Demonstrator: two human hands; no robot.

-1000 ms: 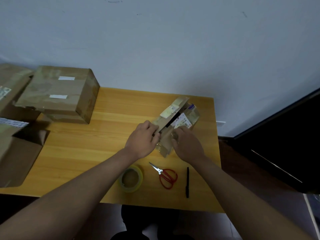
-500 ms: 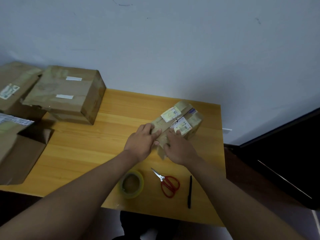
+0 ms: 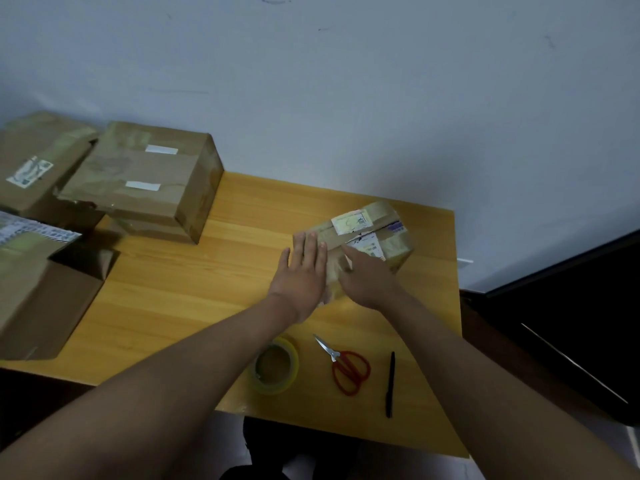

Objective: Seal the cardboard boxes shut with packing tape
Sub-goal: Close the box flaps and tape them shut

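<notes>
The left edge cuts off an open carton (image 3: 41, 299); the small box's (image 3: 398, 247) label print is unreadable.

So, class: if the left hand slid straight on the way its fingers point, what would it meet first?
The left hand lies flat on the small box, fingers pointing toward the wall. Beyond the box only bare table shows, then probably the wall.

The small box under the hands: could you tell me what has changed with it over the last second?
The small box had its top flaps open; they have been folded down flat. The left hand, which gripped a flap, now presses flat on the top, and the right hand rests on the near end. The tape roll, scissors and pen stayed untouched.
</notes>
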